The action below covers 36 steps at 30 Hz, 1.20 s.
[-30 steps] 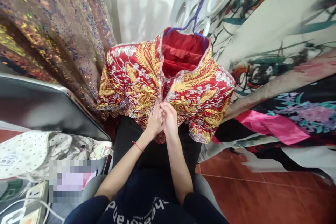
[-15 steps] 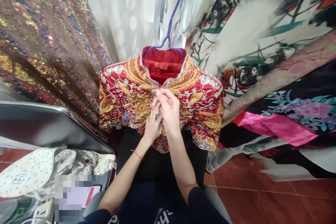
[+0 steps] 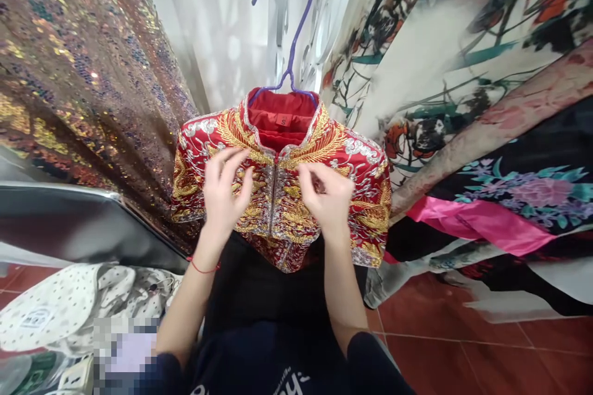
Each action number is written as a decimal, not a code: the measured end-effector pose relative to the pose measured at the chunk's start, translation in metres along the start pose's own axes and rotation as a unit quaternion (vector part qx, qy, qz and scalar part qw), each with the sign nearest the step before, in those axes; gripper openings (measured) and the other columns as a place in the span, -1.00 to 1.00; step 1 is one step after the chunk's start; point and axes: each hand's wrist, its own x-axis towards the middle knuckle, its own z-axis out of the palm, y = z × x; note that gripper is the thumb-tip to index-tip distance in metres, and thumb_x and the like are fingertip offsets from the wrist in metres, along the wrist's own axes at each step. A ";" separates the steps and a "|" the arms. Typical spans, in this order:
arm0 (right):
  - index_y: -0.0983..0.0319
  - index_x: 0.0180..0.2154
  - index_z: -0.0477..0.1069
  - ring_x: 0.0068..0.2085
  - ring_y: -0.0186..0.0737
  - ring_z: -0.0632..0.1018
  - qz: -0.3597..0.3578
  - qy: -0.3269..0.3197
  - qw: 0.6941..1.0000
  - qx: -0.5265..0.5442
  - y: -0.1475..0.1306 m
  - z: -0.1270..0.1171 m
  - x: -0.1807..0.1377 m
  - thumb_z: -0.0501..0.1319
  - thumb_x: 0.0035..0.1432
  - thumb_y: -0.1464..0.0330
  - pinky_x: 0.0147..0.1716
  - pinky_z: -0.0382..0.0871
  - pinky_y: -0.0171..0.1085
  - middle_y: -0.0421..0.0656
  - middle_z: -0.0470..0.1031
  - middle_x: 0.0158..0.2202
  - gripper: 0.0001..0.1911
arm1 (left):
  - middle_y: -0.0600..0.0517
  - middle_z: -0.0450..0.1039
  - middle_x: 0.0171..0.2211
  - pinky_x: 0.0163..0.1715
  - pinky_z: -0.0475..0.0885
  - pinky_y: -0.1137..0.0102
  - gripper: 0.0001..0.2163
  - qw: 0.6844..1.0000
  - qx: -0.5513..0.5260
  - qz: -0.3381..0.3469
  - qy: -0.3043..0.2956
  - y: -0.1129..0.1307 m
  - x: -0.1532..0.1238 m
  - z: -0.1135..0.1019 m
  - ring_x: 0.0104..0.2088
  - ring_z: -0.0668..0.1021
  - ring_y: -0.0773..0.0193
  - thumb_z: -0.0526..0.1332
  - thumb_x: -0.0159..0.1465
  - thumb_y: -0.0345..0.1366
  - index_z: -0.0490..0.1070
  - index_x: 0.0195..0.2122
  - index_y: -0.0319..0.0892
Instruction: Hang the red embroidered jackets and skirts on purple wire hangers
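A short-sleeved red jacket (image 3: 287,213) with gold and silver embroidery hangs on a purple hanger (image 3: 296,37) in front of me. Its front zip (image 3: 273,191) runs down the middle and is closed up to the stand collar. A red size label (image 3: 284,119) shows inside the neck. My left hand (image 3: 225,188) is over the left front panel, fingers and thumb apart, holding nothing. Over the right panel, my right hand (image 3: 327,197) is curled, with thumb and forefinger tips seemingly together. Nothing shows between them, and contact with the cloth cannot be made out.
Sequinned cloth (image 3: 92,74) hangs at the left, printed fabric (image 3: 430,74) at the right. Beside my left arm, a dotted white cloth item (image 3: 50,302) lies near a black chair back (image 3: 69,216). Pink satin (image 3: 482,222) drapes low at the right above a red tiled floor (image 3: 440,333).
My hands have left the zip at the collar and moved apart to either side of the jacket front. My left fingers have spread. The hanger and jacket neck have shifted slightly left in view.
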 end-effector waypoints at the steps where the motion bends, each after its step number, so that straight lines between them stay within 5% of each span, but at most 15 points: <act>1: 0.15 -0.28 0.56 -0.33 -0.22 0.53 -0.043 0.035 0.998 -0.041 0.001 -0.011 0.004 0.11 0.35 0.23 -0.20 0.42 -0.17 -0.14 0.56 -0.36 -0.72 | -0.11 0.36 0.20 0.27 0.33 0.00 -0.67 1.000 0.018 0.015 0.007 -0.002 0.016 -0.009 0.27 0.38 0.04 0.23 0.35 -0.26 0.43 0.14 -0.04; 4: 0.12 0.02 0.52 0.02 -0.05 0.50 -0.143 0.069 0.973 -0.165 0.003 -0.038 0.027 0.16 0.32 0.21 0.02 0.40 -0.02 -0.01 0.51 -0.02 -0.69 | -0.01 0.21 0.32 0.39 0.10 -0.11 -0.70 0.995 0.024 0.060 -0.076 -0.008 0.060 -0.029 0.41 0.13 -0.06 0.35 0.26 -0.17 0.50 0.02 0.00; 7: 0.02 0.20 0.38 0.28 0.14 0.30 -0.203 -0.022 0.952 -0.227 0.004 -0.051 0.055 0.19 0.30 0.17 0.14 0.31 0.14 0.01 0.27 0.26 -0.55 | 0.01 0.19 0.33 0.41 -0.05 -0.18 -0.70 0.987 0.019 0.084 -0.136 -0.010 0.091 -0.036 0.44 0.04 -0.07 0.38 0.22 -0.09 0.50 -0.06 -0.04; 11: 0.09 0.16 0.38 0.06 0.00 0.47 -0.206 -0.156 0.941 -0.218 0.003 -0.058 0.085 0.12 0.35 0.27 0.02 0.41 0.07 0.01 0.38 0.12 -0.63 | -0.01 0.27 0.27 0.37 0.06 -0.16 -0.80 0.980 0.039 0.113 -0.160 -0.011 0.109 -0.033 0.41 0.13 -0.04 0.35 0.26 -0.11 0.48 -0.17 -0.03; 14: 0.16 0.02 0.45 -0.10 -0.14 0.53 -0.213 -0.190 0.938 -0.196 0.005 -0.063 0.097 0.08 0.35 0.36 -0.07 0.44 -0.07 -0.05 0.46 -0.01 -0.73 | -0.01 0.39 0.16 0.31 0.16 -0.13 -0.88 0.983 0.047 0.122 -0.128 -0.013 0.116 -0.031 0.36 0.23 -0.07 0.38 0.23 -0.17 0.47 -0.30 -0.01; 19: 0.18 -0.08 0.47 -0.11 -0.20 0.57 -0.198 -0.108 0.968 -0.108 0.021 -0.057 0.102 0.06 0.36 0.35 -0.06 0.42 -0.17 -0.13 0.57 -0.14 -0.76 | 0.00 0.48 0.04 0.30 0.17 -0.13 -0.80 0.994 0.028 0.088 -0.067 -0.022 0.126 -0.020 0.30 0.30 0.01 0.30 0.30 -0.08 0.45 -0.26 -0.09; 23: 0.15 0.10 0.39 -0.09 -0.17 0.58 -0.158 -0.047 0.981 -0.102 0.031 -0.038 0.090 0.10 0.36 0.21 -0.11 0.41 -0.18 -0.09 0.58 -0.04 -0.65 | -0.07 0.45 0.09 0.13 0.40 0.13 -0.58 0.998 -0.045 0.031 -0.043 -0.044 0.117 0.000 0.14 0.47 0.12 0.26 0.28 0.07 0.39 0.01 -0.10; 25: 0.17 0.14 0.36 -0.22 -0.15 0.57 -0.108 -0.017 0.982 -0.153 0.034 -0.032 0.082 0.16 0.31 0.05 -0.23 0.38 -0.20 -0.08 0.61 -0.15 -0.51 | -0.10 0.47 0.06 0.01 0.45 0.24 -0.50 0.998 -0.053 0.002 -0.019 -0.058 0.108 0.006 0.05 0.53 0.14 0.29 0.23 0.11 0.35 0.08 -0.06; 30: 0.20 -0.36 0.45 -0.49 -0.24 0.36 -0.030 0.026 0.951 -0.306 0.043 -0.028 0.073 0.07 0.25 -0.19 -0.40 0.13 -0.23 -0.17 0.41 -0.55 -0.40 | -0.01 0.44 -0.46 -0.23 0.34 0.30 -0.60 0.997 0.055 -0.031 -0.033 -0.083 0.093 0.003 -0.34 0.49 0.20 0.12 0.31 0.15 0.38 -0.38 -0.10; 36: 0.18 -0.56 0.26 -0.51 -0.27 0.21 -0.071 0.051 0.937 -0.337 0.056 -0.019 0.063 -0.02 0.30 -0.16 -0.41 -0.01 -0.22 -0.22 0.19 -0.61 -0.37 | 0.06 0.20 -0.59 -0.31 0.17 0.28 -0.57 0.991 0.113 -0.047 0.046 -0.075 0.072 0.005 -0.47 0.27 0.24 0.10 0.32 0.11 0.18 -0.55 -0.09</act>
